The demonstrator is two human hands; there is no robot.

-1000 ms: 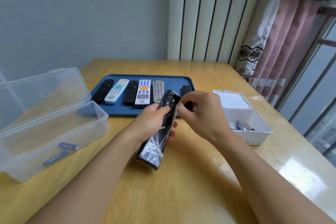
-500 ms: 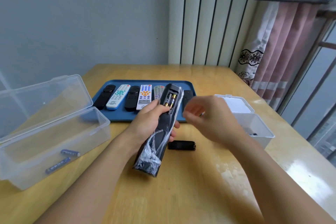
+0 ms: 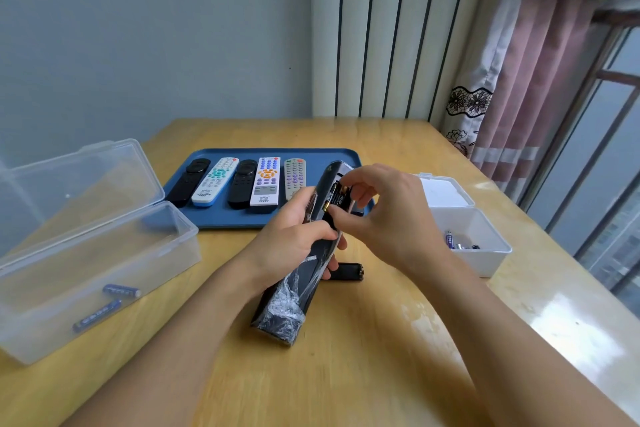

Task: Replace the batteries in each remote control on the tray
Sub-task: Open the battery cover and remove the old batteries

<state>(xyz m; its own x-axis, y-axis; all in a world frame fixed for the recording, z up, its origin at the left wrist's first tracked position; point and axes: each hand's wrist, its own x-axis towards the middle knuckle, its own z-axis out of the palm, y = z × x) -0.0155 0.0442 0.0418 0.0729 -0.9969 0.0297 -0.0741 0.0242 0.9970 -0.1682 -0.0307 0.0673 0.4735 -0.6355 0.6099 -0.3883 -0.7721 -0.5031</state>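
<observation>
Head camera looks down at my two bare hands over a yellow wooden table (image 3: pixel 363 374). My left hand (image 3: pixel 294 243) is wrapped around a long black remote control in crinkly clear plastic wrap (image 3: pixel 298 284), in the middle of the frame. It is tilted, back side up, low end near me. Its battery slot is open, and I can see two black and gold batteries (image 3: pixel 334 199) side by side in it. My right hand (image 3: pixel 388 218) is curled over that slot, with my thumb and fingertips pinching at the batteries.

One small black battery cover (image 3: pixel 346 271) lies flat on the table, just behind the remote I hold.

Up the middle of the frame is one flat blue plastic tray (image 3: pixel 221 218). Five remotes lie on it in a row: a black one (image 3: pixel 188 182), a white one with green buttons (image 3: pixel 214 180), a second black one (image 3: pixel 241 182), a white one with orange and blue buttons (image 3: pixel 266 181), and a grey one (image 3: pixel 294 177). One more dark thing on the tray is mostly hidden behind my right hand, so I cannot tell what it is.

At the left is one big clear plastic box with its lid open (image 3: pixel 86 253). Two blue batteries (image 3: pixel 107 302) lie inside it. At the right is one small white plastic box with its lid open (image 3: pixel 478 253). It has a few batteries in it, but I cannot count them.
</observation>
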